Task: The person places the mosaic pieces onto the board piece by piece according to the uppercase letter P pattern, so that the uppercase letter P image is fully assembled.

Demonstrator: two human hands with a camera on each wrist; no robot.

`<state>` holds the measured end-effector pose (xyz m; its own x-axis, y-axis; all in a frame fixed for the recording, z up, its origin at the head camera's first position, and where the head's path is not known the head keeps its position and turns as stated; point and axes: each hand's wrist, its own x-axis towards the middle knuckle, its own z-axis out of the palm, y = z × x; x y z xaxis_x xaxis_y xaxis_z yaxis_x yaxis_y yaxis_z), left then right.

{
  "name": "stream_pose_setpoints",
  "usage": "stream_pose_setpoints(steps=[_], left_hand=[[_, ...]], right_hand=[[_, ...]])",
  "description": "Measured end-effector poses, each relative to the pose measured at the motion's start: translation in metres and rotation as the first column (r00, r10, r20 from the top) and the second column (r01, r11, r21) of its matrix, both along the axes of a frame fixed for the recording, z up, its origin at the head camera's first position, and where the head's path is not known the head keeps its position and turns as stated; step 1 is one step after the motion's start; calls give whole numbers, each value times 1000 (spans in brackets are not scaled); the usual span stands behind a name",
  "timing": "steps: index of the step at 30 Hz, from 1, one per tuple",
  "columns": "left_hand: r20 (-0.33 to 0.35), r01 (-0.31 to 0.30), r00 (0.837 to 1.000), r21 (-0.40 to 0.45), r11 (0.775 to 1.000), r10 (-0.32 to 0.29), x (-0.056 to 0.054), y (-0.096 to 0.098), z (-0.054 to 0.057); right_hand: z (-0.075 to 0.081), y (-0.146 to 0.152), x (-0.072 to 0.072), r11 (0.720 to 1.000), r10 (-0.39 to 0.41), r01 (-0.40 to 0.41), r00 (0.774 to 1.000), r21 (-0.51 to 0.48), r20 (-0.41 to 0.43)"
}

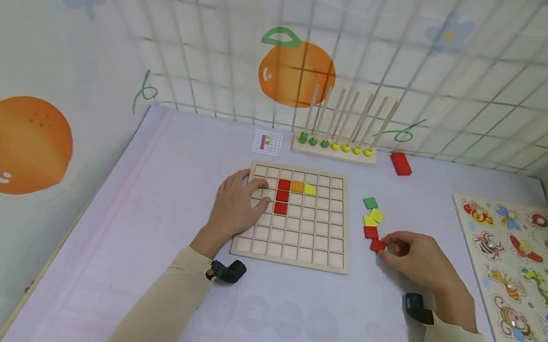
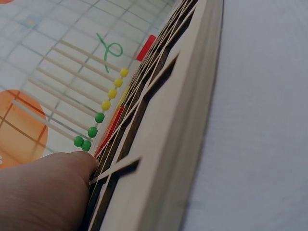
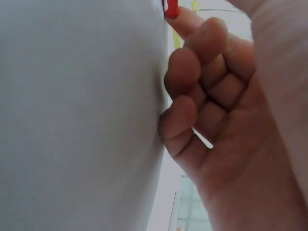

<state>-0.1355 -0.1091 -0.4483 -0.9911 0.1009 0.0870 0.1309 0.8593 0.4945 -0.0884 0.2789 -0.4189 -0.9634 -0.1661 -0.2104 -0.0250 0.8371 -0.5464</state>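
Note:
A wooden grid board [image 1: 289,252] lies on the table. Three red squares [image 1: 283,196] form a column on it, with an orange square [image 1: 297,187] and a yellow piece with a slanted corner [image 1: 310,189] beside the top one. My left hand [image 1: 236,206] rests on the board's left side, fingers spread; its thumb [image 2: 53,187] lies over the grid edge. To the right of the board, my right hand [image 1: 420,261] pinches a red square [image 1: 378,246] between thumb and index finger at the table. Another red square [image 1: 370,232], yellow squares [image 1: 376,216] and a green square [image 1: 370,203] lie just beyond.
Behind the board stand a small pattern card [image 1: 266,143] and a peg rack [image 1: 334,153] with green and yellow beads. A red block [image 1: 400,164] lies right of the rack. An insect puzzle board [image 1: 497,323] occupies the table's right side. A printed curtain hangs behind.

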Motion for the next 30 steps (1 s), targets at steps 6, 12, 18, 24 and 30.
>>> stream_pose_setpoints(steps=[6,12,18,24,30], left_hand=[[0,0,1000,2,1000,0,0,-1,0],[2,3,1000,5,1000,-3,0,-1,-1],[4,4,1000,11,1000,-4,1,0,0],[-6,4,1000,8,1000,-4,1,0,1],[-10,5,1000,6,1000,-4,1,0,0]], right_hand=[[1,-1,-1,1000,5,-5,1000,-12,-21],[3,-3,-1,1000,-26,26,1000,-2,17],[6,-6,0,999,-51,51,999,10,20],[10,-7,1,999,-49,49,999,9,-2],[14,-10,-1,999,-44,44,999,25,-8]])
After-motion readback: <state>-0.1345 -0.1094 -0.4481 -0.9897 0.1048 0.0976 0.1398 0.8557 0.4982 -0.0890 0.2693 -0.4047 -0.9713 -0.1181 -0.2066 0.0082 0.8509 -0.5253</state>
